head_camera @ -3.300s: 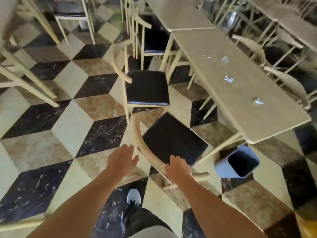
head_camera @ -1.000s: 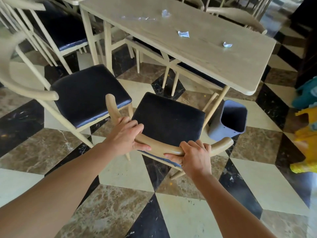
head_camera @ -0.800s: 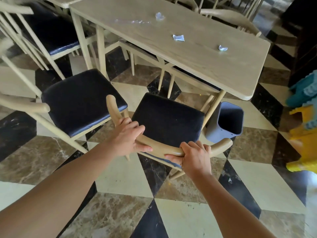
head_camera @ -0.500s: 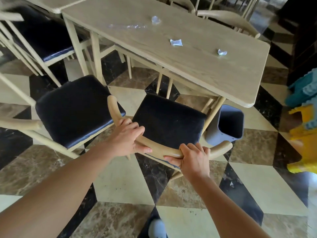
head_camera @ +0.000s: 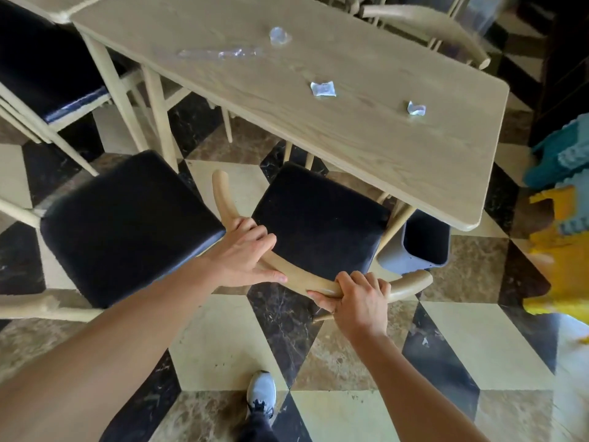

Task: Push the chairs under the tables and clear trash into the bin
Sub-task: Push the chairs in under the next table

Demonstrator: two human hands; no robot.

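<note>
Both hands, left (head_camera: 243, 255) and right (head_camera: 358, 298), grip the chair (head_camera: 318, 218); beyond them stand the bench (head_camera: 382, 138) and a bin (head_camera: 420, 242), its inside dark.

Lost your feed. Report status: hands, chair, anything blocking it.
Left hand and right hand both clamped on the chair backrest. Seat front just under the table edge. Grey bin stands by the table leg, right of the chair.

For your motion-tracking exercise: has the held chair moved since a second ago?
Yes. The chair has slid forward; its seat's far edge now lies under the table edge, nearer the bin.
</note>
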